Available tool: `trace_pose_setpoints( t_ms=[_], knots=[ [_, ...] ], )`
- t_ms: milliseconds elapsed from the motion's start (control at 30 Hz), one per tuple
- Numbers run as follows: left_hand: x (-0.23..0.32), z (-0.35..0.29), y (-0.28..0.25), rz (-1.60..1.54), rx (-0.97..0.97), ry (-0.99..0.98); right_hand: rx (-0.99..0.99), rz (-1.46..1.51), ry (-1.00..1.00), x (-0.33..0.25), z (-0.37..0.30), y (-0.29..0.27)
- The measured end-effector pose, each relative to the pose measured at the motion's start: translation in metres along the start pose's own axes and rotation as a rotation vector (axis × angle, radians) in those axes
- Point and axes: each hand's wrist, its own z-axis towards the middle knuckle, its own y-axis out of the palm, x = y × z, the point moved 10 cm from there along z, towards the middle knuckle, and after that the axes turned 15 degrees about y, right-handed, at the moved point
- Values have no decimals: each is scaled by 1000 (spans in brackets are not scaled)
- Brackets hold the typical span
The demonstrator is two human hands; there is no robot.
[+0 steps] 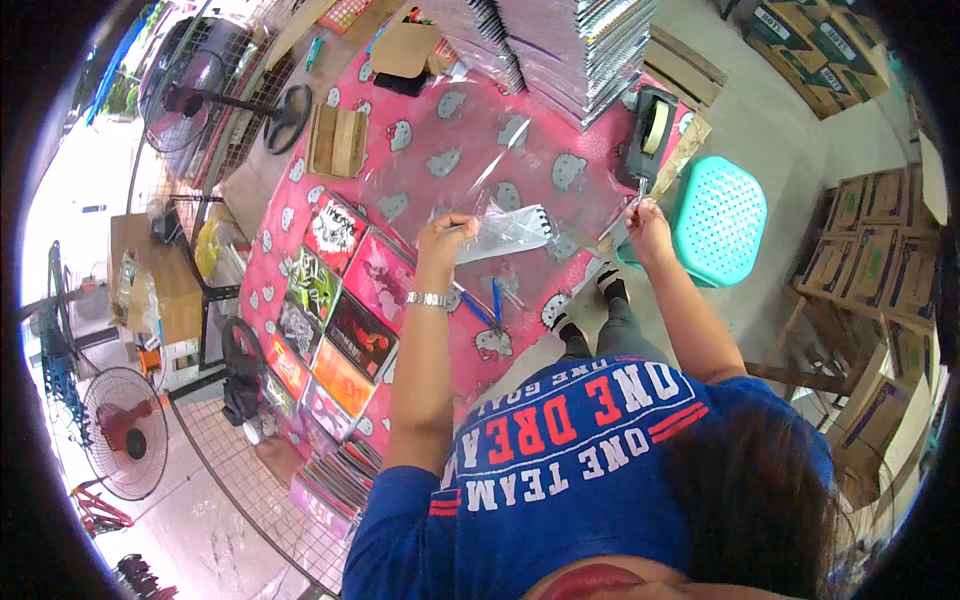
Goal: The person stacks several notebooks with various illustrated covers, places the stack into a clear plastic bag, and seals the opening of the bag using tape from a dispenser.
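Note:
My left hand [450, 238] is closed on the left end of a spiral notebook [508, 234] in a clear plastic sleeve, held over the pink table. Dark coils show along the notebook's right end. At the table's right edge, my right hand [648, 222] pinches a thin, shiny strip of clear tape [643, 187] at the near end of a black tape dispenser [632, 150]. A tape roll sits in the dispenser. Below the notebook, a blue pair of scissors [484, 308] lies on the table.
Colourful notebooks [355, 335] lie in rows at the left of the pink patterned table [300, 200]. Tall stacks [560, 50] stand at the far side, and a wooden block [338, 140] lies far left. Right of the table are a turquoise stool [720, 220] and cartons [870, 240].

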Motion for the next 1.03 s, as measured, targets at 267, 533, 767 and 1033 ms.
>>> trace_pose_setpoints(
  t_ms=[267, 533, 767, 1033],
  knots=[
    [19, 3, 6, -27, 71, 64, -1053, -1368, 151, 48, -32, 304],
    [12, 11, 9, -22, 25, 114, -1073, -2529, 169, 127, 98, 179],
    [14, 5, 6, 18, 40, 71, -1391, -1310, 640, 71, -71, 325],
    [19, 2, 8, -20, 43, 48, -1234, -1977, 835, 131, 21, 269]
  ],
)
